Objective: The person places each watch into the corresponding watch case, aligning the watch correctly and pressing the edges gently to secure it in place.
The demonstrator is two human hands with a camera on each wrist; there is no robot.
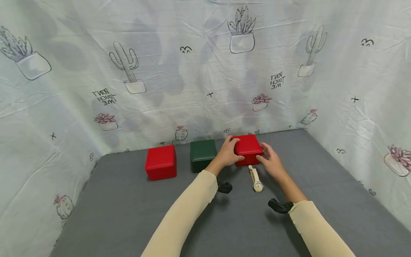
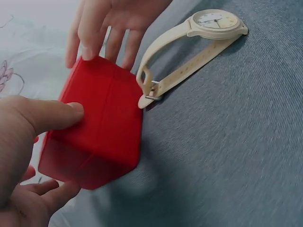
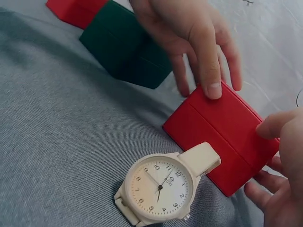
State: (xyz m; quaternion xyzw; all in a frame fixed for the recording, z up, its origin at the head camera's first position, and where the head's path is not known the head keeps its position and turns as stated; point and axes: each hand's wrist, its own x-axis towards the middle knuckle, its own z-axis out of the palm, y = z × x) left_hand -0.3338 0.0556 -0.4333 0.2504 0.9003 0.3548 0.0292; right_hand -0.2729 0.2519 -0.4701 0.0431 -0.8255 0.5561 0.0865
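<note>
A red box (image 1: 247, 144) with a lid seam stands at the back of the grey table, held between both hands. My left hand (image 1: 227, 152) grips its left side, thumb on the front face and fingers around the side and back. From the right, my right hand (image 1: 271, 162) grips it the same way, thumb on the front near the corner. A cream wristwatch (image 1: 258, 185) with a white dial lies just in front of the box; its strap end reaches close to the box in the left wrist view. The box's lid looks closed.
Left of the held box stand a dark green box (image 1: 203, 151) and another red box (image 1: 161, 162). Behind them hangs a white curtain (image 1: 205, 71) printed with cacti, which also runs along both sides. A grey cloth (image 1: 128, 207) covers the table.
</note>
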